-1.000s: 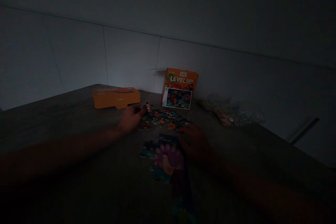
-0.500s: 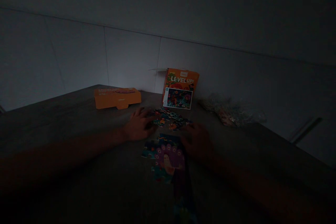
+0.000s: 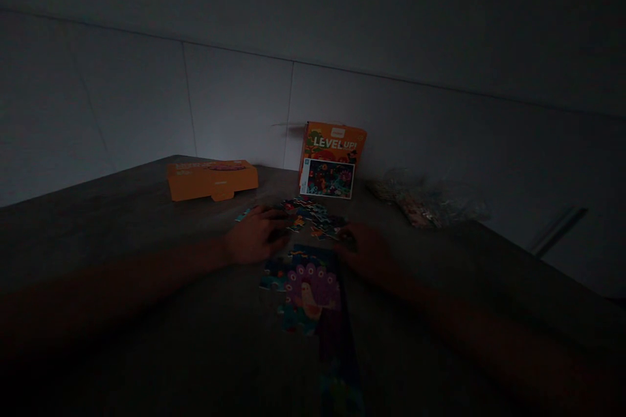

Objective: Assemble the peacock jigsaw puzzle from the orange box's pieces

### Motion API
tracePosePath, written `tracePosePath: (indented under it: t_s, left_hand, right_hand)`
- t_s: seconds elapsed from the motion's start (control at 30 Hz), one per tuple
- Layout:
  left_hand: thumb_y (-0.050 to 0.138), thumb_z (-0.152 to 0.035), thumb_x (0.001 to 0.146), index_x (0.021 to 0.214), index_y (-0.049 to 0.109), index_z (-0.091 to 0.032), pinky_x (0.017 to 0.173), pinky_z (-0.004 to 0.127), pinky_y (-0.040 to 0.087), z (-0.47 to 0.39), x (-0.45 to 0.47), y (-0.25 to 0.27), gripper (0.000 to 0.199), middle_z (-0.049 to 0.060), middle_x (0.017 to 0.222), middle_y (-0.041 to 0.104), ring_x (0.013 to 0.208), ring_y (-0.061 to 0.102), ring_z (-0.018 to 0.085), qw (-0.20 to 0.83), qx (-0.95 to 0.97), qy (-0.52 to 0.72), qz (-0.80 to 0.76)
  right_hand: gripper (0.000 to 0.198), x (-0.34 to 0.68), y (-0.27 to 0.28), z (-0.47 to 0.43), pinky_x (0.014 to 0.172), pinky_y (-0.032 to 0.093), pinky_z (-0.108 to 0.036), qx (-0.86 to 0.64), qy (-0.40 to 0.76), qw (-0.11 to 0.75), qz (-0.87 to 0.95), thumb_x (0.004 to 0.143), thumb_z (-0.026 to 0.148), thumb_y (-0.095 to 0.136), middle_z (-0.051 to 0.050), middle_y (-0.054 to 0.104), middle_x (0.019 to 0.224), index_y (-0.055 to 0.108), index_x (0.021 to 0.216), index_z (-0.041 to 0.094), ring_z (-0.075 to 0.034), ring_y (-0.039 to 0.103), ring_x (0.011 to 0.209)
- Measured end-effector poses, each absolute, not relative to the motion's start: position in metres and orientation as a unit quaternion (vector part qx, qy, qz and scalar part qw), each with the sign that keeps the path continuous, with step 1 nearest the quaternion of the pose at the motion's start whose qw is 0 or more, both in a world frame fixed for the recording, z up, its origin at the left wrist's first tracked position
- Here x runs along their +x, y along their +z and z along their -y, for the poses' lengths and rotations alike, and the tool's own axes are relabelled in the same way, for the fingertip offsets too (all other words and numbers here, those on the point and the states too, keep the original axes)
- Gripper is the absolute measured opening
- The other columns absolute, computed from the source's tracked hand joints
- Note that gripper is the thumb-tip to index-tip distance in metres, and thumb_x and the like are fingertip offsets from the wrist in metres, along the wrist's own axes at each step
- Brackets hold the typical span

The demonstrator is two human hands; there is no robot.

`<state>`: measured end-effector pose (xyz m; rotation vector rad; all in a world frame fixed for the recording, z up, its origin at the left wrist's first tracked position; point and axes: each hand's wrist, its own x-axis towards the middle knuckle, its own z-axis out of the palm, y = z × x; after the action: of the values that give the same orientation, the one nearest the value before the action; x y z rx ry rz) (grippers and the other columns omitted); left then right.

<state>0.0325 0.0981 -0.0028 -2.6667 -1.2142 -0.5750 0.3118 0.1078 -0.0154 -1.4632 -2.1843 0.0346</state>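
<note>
In dim light, my left hand [image 3: 257, 236] rests on the table with its fingers apart and curved, at the left side of a loose heap of jigsaw puzzle pieces [image 3: 313, 212]. One pale-edged puzzle piece [image 3: 242, 215] shows just beyond its knuckles. My right hand [image 3: 364, 249] is at the heap's right edge, thumb and forefinger apart with no piece visible between them; its other fingers are lost in shadow. Nearer to me lies a joined puzzle section [image 3: 313, 293] with a purple peacock, its right side running down as a dark strip.
An orange "LEVEL UP!" box [image 3: 335, 137] stands against the wall, a picture card [image 3: 328, 179] of the puzzle on its front. Left of it lies an orange box part [image 3: 212, 180]. Crumpled clear plastic packaging [image 3: 430, 203] sits at the right, near the table edge.
My left hand has shifted slightly, and a puzzle piece now shows beyond it. The right hand's forefinger and thumb have moved a little at the heap's edge. The whole view has shifted slightly.
</note>
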Motion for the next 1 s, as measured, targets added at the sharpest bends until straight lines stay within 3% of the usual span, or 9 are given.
tracePosePath:
  t_s: [0.1, 0.2, 0.3, 0.43, 0.8, 0.93, 1.0]
  left_hand:
    - [0.053, -0.025, 0.093, 0.124, 0.066, -0.015, 0.104, 0.054, 0.044, -0.095, 0.033, -0.001, 0.035, 0.014, 0.134, 0.061, 0.124, 0.054, 0.033, 0.089, -0.891, -0.224, 0.384]
    - [0.051, -0.025, 0.094, 0.135, 0.057, -0.016, 0.112, 0.054, 0.038, -0.086, 0.037, 0.005, 0.042, 0.013, 0.143, 0.054, 0.135, 0.045, 0.033, 0.075, -0.922, -0.244, 0.29]
    - [0.053, -0.028, 0.094, 0.139, 0.053, -0.017, 0.117, 0.049, 0.033, -0.075, 0.043, 0.014, 0.046, 0.012, 0.151, 0.046, 0.142, 0.037, 0.031, 0.003, -0.97, -0.185, 0.154]
    - [0.055, -0.031, 0.094, 0.134, 0.058, -0.014, 0.111, 0.044, 0.042, -0.067, 0.05, 0.019, 0.043, 0.014, 0.146, 0.051, 0.134, 0.048, 0.03, -0.071, -0.981, -0.139, 0.118]
    - [0.058, -0.032, 0.092, 0.133, 0.059, -0.018, 0.106, 0.048, 0.045, -0.069, 0.05, 0.019, 0.044, 0.014, 0.143, 0.054, 0.127, 0.051, 0.032, -0.068, -0.978, -0.151, 0.123]
    - [0.059, -0.031, 0.091, 0.132, 0.06, -0.019, 0.106, 0.046, 0.045, -0.068, 0.049, 0.018, 0.043, 0.013, 0.141, 0.056, 0.126, 0.052, 0.031, -0.065, -0.977, -0.158, 0.128]
    - [0.059, -0.031, 0.091, 0.132, 0.06, -0.019, 0.107, 0.046, 0.045, -0.068, 0.049, 0.019, 0.043, 0.012, 0.141, 0.056, 0.127, 0.052, 0.031, -0.069, -0.976, -0.16, 0.131]
  right_hand:
    - [0.029, 0.314, -0.012, -0.11, 0.091, 0.05, -0.042, -0.545, 0.018, 0.258, 0.797, 0.08, 0.028, 0.067, -0.01, 0.069, 0.111, 0.067, 0.108, 0.02, -0.029, 0.064, 0.103]
    - [0.053, 0.318, -0.011, -0.116, 0.097, 0.046, -0.049, -0.562, 0.0, 0.262, 0.785, 0.077, 0.036, 0.071, -0.016, 0.063, 0.125, 0.062, 0.124, 0.016, -0.036, 0.058, 0.115]
    - [0.072, 0.325, -0.012, -0.126, 0.105, 0.039, -0.057, -0.554, 0.003, 0.246, 0.795, 0.076, 0.045, 0.072, -0.018, 0.054, 0.139, 0.053, 0.138, 0.016, -0.041, 0.049, 0.128]
    - [0.057, 0.336, -0.013, -0.138, 0.101, 0.045, -0.052, -0.529, 0.032, 0.226, 0.817, 0.079, 0.047, 0.07, -0.015, 0.063, 0.131, 0.063, 0.129, 0.019, -0.037, 0.058, 0.119]
    - [0.03, 0.342, -0.012, -0.149, 0.092, 0.052, -0.038, -0.533, 0.057, 0.262, 0.802, 0.085, 0.028, 0.062, -0.011, 0.072, 0.113, 0.069, 0.112, 0.017, -0.026, 0.067, 0.104]
    - [0.033, 0.349, -0.002, -0.154, 0.086, 0.054, -0.035, -0.562, 0.067, 0.263, 0.781, 0.09, 0.028, 0.054, -0.011, 0.071, 0.113, 0.066, 0.119, 0.018, -0.024, 0.068, 0.102]
    - [0.042, 0.357, 0.004, -0.158, 0.084, 0.054, -0.038, -0.572, 0.07, 0.24, 0.781, 0.082, 0.032, 0.065, -0.013, 0.071, 0.114, 0.065, 0.121, 0.016, -0.028, 0.068, 0.102]
